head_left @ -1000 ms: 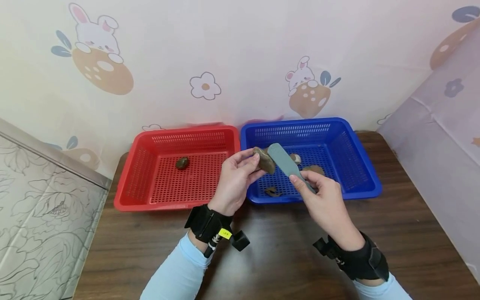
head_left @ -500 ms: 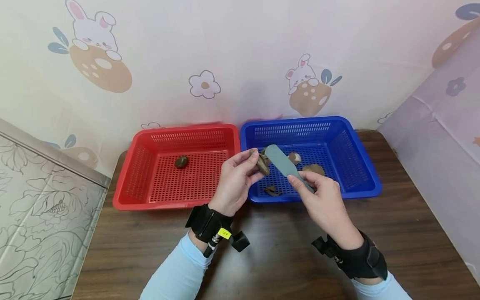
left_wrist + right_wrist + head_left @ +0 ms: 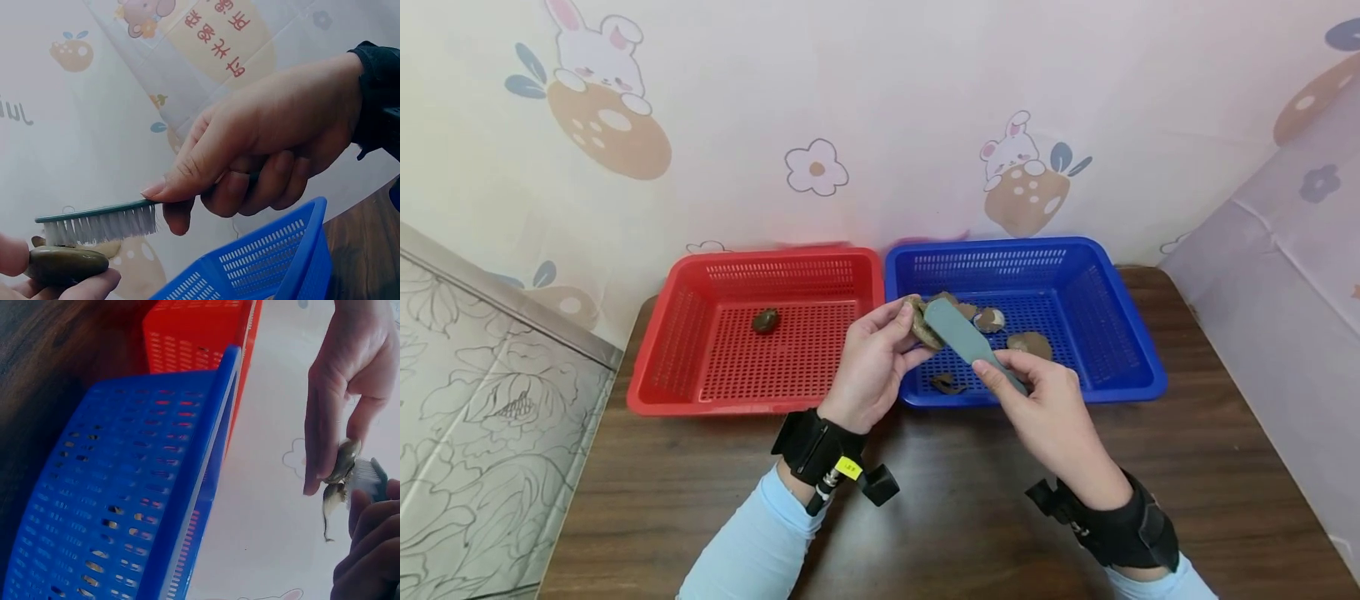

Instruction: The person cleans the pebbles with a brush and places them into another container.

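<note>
Above the blue basket's left side, my left hand (image 3: pixel 872 358) pinches a brown-green shell-like piece (image 3: pixel 922 327) between thumb and fingers. My right hand (image 3: pixel 1048 400) grips a grey-green brush (image 3: pixel 961 332). In the left wrist view the white bristles (image 3: pixel 103 226) touch the top of the glossy piece (image 3: pixel 67 265). The right wrist view shows the bristles (image 3: pixel 364 477) against the piece (image 3: pixel 344 461), with a thin, curved end hanging below it. Several brown pieces lie in the blue basket (image 3: pixel 1120 367), among them a flat one (image 3: pixel 1030 343) and a brown-white one (image 3: pixel 989 320).
A red basket (image 3: pixel 647 375) stands left of the blue one, with one dark, rounded piece (image 3: pixel 765 321) in it. Both baskets stand on a dark wooden table (image 3: pixel 955 517), against a printed wall covering (image 3: pixel 895 108).
The brush has shifted slightly down and left over the held piece, which has turned in my left fingers. More of the brown pieces behind the brush show. Both hands keep their hold.
</note>
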Demonstrator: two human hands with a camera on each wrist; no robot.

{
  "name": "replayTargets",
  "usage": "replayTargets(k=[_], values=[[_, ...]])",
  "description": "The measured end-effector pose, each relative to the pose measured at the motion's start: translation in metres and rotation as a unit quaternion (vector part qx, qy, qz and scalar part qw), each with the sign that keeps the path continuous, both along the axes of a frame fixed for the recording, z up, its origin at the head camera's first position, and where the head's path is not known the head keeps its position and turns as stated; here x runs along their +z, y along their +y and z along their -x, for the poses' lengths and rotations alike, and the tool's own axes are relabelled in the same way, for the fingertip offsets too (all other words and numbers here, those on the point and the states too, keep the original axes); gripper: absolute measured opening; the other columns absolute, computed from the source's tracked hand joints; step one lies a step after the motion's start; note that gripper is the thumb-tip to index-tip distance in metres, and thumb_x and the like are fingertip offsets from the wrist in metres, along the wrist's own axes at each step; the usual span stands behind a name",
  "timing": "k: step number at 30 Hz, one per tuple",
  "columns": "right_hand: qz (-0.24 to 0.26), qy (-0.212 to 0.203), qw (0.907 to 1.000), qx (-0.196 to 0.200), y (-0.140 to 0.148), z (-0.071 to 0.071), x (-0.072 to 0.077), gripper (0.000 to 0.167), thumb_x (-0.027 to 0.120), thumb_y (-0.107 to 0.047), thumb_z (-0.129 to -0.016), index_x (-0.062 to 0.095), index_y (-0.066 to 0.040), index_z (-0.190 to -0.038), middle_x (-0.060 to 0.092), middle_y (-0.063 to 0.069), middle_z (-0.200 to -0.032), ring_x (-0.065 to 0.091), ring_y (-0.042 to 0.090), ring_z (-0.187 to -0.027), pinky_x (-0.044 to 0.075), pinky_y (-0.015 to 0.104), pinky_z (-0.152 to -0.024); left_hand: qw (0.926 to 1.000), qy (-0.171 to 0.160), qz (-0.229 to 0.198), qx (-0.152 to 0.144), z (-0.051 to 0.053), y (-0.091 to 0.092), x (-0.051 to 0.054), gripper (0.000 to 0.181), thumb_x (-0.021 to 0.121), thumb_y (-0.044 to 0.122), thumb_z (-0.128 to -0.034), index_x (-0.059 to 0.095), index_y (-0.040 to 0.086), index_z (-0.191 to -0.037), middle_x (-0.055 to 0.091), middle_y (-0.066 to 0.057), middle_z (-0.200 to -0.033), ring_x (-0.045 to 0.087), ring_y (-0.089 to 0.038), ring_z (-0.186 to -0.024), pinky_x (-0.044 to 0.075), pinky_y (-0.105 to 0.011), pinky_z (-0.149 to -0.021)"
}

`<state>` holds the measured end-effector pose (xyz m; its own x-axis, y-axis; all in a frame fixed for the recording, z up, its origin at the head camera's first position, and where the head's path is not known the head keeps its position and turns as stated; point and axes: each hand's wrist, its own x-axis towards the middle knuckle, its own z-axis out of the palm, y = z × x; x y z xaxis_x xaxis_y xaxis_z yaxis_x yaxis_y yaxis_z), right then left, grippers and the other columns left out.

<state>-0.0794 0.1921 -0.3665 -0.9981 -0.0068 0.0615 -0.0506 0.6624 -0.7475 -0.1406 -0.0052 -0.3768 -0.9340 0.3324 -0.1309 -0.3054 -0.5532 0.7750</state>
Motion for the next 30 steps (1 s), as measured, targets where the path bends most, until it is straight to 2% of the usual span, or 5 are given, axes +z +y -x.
replayTargets(k=[6,12,18,22,30], values=[[-0.003,0.028,0.9993,-0.025,0.0018,-0.0035,0.0034,0.031,0.057,-0.047,-0.089,0.068,-0.021,-0.103,0.061,0.003,-0.070,0.042,0.013,-0.053,0.030,0.026,-0.040,0.9999,-0.005,-0.010,0.006,-0.0006,0.0012,0.0006,0.033,0.044,0.018,-0.0993,0.050,0.007,-0.130,0.053,-0.011,-0.134,0.056,-0.026,-0.120,0.048,-0.045,-0.092],[-0.017,0.016,0.9997,0.001,0.0004,-0.0029,-0.0004,0.035,0.055,-0.050,-0.090,0.068,-0.022,-0.106,0.064,0.001,-0.074,0.047,0.011,-0.054,0.035,0.024,-0.041,0.9998,-0.011,0.004,0.018,-0.0009,0.0003,0.0033,0.035,0.047,0.021,-0.0978,0.052,0.011,-0.131,0.050,-0.007,-0.136,0.053,-0.024,-0.122,0.050,-0.043,-0.091],[-0.034,0.031,0.9987,-0.019,0.0010,-0.0016,0.0010,0.036,0.055,-0.050,-0.089,0.068,-0.020,-0.105,0.058,-0.001,-0.068,0.040,0.010,-0.049,0.030,0.024,-0.039,0.9996,-0.023,-0.014,0.010,-0.0017,0.0001,0.0025,0.034,0.044,0.019,-0.0997,0.050,0.005,-0.130,0.053,-0.010,-0.133,0.054,-0.024,-0.122,0.049,-0.043,-0.091],[-0.026,0.028,0.9992,-0.006,-0.0012,-0.0038,0.0016,0.034,0.055,-0.049,-0.089,0.068,-0.022,-0.105,0.061,-0.001,-0.071,0.045,0.011,-0.053,0.033,0.024,-0.041,0.9996,-0.023,-0.017,0.003,-0.0015,-0.0002,0.0029,0.035,0.044,0.016,-0.0994,0.048,0.002,-0.131,0.054,-0.010,-0.132,0.055,-0.024,-0.121,0.050,-0.041,-0.090],[-0.045,0.044,0.9979,-0.012,-0.0021,0.0004,-0.0004,0.035,0.055,-0.050,-0.089,0.069,-0.021,-0.104,0.057,-0.002,-0.067,0.040,0.010,-0.048,0.031,0.024,-0.039,0.9989,-0.035,0.018,0.025,-0.0026,-0.0015,0.0015,0.033,0.052,0.013,-0.0957,0.053,0.004,-0.127,0.059,-0.012,-0.125,0.061,-0.025,-0.112,0.051,-0.041,-0.089]])
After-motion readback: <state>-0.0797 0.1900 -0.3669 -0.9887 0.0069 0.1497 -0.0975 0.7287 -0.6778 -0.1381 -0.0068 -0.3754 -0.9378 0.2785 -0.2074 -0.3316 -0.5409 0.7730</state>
